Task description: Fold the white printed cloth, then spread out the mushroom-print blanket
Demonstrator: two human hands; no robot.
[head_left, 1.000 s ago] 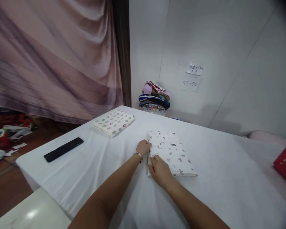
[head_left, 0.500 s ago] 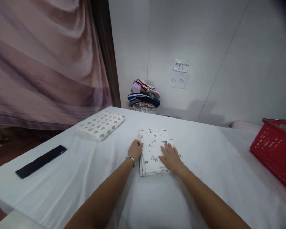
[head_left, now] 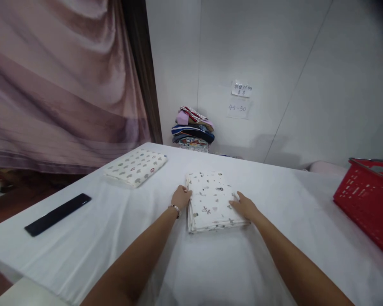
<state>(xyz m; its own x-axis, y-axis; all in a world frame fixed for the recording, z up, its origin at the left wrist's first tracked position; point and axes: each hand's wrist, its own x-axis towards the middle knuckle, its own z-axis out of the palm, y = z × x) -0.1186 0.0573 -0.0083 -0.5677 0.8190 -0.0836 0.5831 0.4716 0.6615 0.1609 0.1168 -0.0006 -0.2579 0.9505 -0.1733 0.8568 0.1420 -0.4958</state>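
head: folded printed cloth (head_left: 210, 202) is lying mid-surface (head_left: 293, 238) | left of hands (head_left: 181, 197) is touching its left edge, fingers curling; cannot tell if pinching | right hand (head_left: 245, 207) is touching its right side, thumb and finger spreading apart | second folded cloth (head_left: 136, 166) is lying farther left, beyond black strip (head_left: 58, 214) | red basket (head_left: 367, 199) is standing at right

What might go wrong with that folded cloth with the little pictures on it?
The folded cloth shows several layers along its near edge, so they might slip out of line if the left hand and right hand, at opposite sides, pull unevenly. The white table cover is wrinkled, so it could bunch up if the cloth were dragged across it.
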